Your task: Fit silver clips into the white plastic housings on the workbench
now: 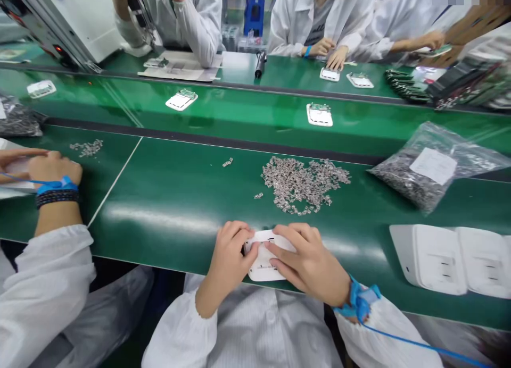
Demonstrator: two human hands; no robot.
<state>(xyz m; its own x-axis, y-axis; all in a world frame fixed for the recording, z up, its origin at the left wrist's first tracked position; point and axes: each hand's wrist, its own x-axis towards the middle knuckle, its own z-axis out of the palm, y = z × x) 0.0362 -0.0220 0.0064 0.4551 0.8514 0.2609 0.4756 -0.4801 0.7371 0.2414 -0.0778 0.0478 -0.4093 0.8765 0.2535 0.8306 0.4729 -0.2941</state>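
Observation:
A white plastic cover [266,267] with rounded corners and small slots lies at the front edge of the green table. My left hand [229,256] grips its left side, thumb on top and fingers curled at the far edge. Over the right side is my right hand [311,256], its fingers bent and touching the upper surface near a slot. A blue strap circles my right wrist. Beyond the cover is a pile of small metal pieces [297,182], with a few loose ones [227,162] to its left.
White housings [439,259] stand in a row at right, below a bag of metal parts [423,166]. A belt [247,118] carries white covers with green boards. At left, a co-worker's hands [56,171] work near a small pile [88,148]. Other people sit opposite.

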